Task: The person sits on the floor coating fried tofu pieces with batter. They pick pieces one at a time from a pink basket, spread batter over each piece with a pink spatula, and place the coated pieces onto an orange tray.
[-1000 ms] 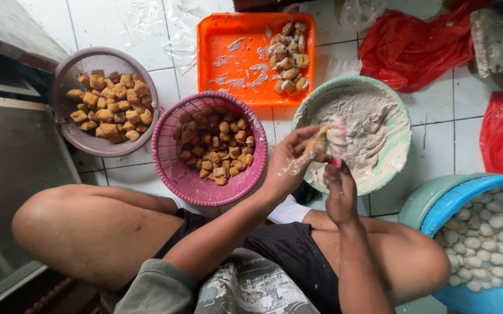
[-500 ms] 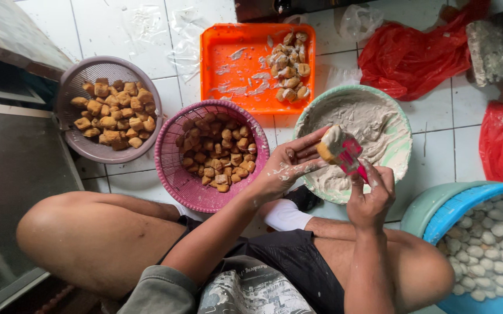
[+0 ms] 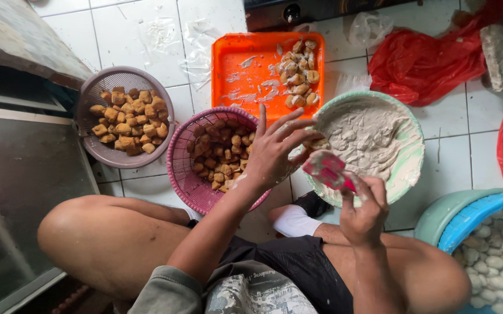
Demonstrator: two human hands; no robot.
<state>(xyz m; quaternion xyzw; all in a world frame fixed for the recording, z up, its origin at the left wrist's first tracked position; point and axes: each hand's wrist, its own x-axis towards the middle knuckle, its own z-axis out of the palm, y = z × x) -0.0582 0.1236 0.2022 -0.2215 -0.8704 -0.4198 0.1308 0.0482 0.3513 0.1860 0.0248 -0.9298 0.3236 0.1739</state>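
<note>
While left hand (image 3: 271, 152) hovers, bowl (image 3: 409, 168) rim seems near

We sit on the floor (image 3: 147, 23) with several containers before us. Farthest left stands a basket (image 3: 91, 96) of fried pieces (image 3: 128, 119). To its right, nearer our knees, a second basket (image 3: 181, 174) holds more pieces. Behind that one lies a tray (image 3: 245, 81) with pieces in its right corner. Right of the second basket is a bowl (image 3: 411, 168) of paste. Our left hand (image 3: 274, 151) hovers between basket and bowl; our right hand (image 3: 364, 212) is at the bowl's near rim. A tub (image 3: 466, 218) sits far right.
</note>
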